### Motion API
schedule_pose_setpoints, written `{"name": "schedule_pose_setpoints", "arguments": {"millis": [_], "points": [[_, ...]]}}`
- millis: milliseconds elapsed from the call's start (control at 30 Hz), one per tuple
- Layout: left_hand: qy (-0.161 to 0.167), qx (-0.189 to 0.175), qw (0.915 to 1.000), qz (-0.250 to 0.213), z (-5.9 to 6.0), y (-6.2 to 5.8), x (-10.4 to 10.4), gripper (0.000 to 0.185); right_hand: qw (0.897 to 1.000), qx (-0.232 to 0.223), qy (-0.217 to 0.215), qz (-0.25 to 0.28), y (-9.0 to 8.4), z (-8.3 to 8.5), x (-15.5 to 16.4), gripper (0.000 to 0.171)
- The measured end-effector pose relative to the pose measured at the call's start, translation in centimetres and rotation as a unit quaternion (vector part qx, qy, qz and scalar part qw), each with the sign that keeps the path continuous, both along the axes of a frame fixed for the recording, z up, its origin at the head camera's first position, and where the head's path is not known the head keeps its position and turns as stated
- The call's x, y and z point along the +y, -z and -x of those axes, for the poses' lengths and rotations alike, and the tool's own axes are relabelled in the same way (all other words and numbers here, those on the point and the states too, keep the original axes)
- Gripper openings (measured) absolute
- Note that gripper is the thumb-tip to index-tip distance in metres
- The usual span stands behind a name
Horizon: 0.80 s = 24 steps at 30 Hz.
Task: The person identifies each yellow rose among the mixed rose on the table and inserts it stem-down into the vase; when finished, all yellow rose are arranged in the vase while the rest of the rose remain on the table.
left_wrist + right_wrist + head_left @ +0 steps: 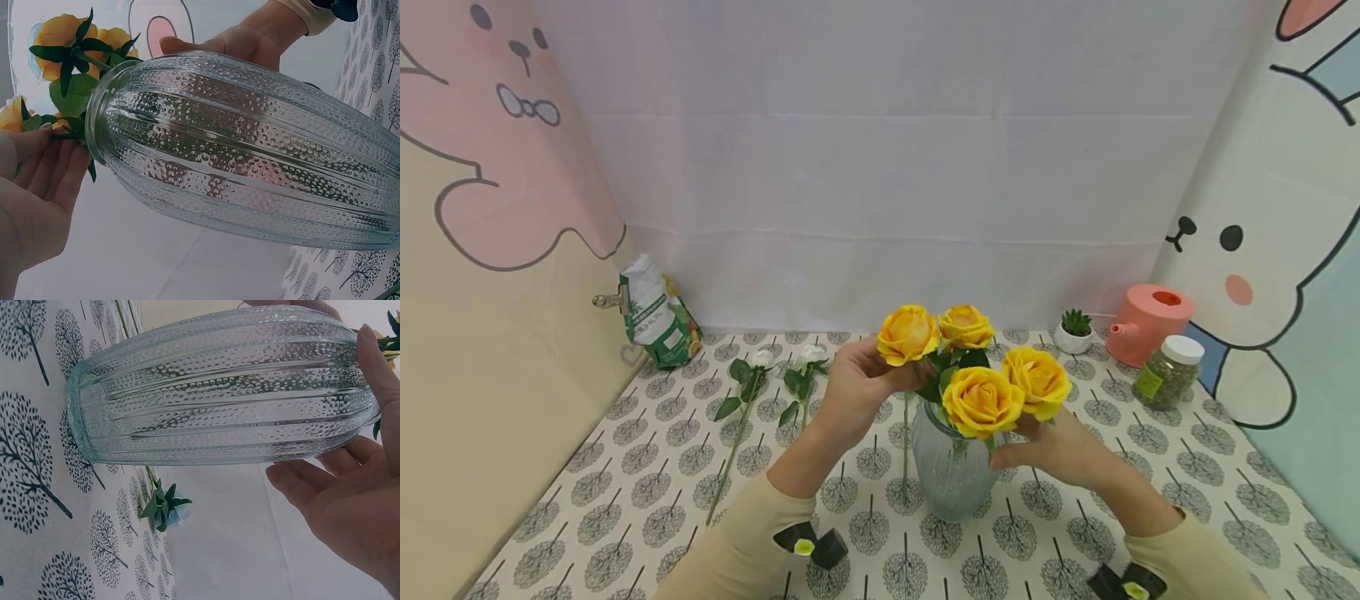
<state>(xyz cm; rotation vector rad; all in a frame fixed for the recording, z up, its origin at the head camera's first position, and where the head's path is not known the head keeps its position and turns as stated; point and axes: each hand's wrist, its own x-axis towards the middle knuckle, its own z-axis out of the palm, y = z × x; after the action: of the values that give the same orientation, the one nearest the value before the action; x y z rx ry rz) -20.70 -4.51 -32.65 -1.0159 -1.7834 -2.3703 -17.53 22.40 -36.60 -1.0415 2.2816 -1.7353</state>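
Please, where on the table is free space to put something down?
Free cloth lies between the white roses and the snack bag, and along the right edge in front of the jar. Around the vase it is crowded: left hand, right hand, yellow roses.

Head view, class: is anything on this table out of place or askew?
Two white roses lie flat on the tablecloth left of the glass vase, while four yellow roses stand in it. Nothing looks spilled or damaged.
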Motion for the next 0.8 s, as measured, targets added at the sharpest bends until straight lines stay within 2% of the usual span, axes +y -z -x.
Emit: {"name": "schedule_pose_setpoints", "arguments": {"millis": [133,267,367,600,800], "points": [[-0.012,-0.004,0.9986,0.052,0.0,0.0,-0.1,0.039,1.000,-0.010,0.002,-0.005,0.0,-0.1,0.1,0.085],[-0.016,-0.004,0.9966,0.081,0.2,0.0,-0.2,0.040,1.000,-0.008,-0.001,-0.007,0.1,0.0,0.1,0.084],[-0.008,-0.003,0.9963,0.086,0.4,0.1,-0.3,0.041,1.000,-0.013,0.007,-0.015,0.0,0.0,0.1,0.085],[0.038,0.000,0.9962,0.079,1.1,0.4,-0.8,0.046,1.000,-0.015,0.008,-0.009,0.0,0.0,0.1,0.086],[0.045,-0.001,0.9948,0.091,1.5,0.5,-1.0,0.043,1.000,0.004,-0.006,0.009,0.2,0.0,0.1,0.085]]}}
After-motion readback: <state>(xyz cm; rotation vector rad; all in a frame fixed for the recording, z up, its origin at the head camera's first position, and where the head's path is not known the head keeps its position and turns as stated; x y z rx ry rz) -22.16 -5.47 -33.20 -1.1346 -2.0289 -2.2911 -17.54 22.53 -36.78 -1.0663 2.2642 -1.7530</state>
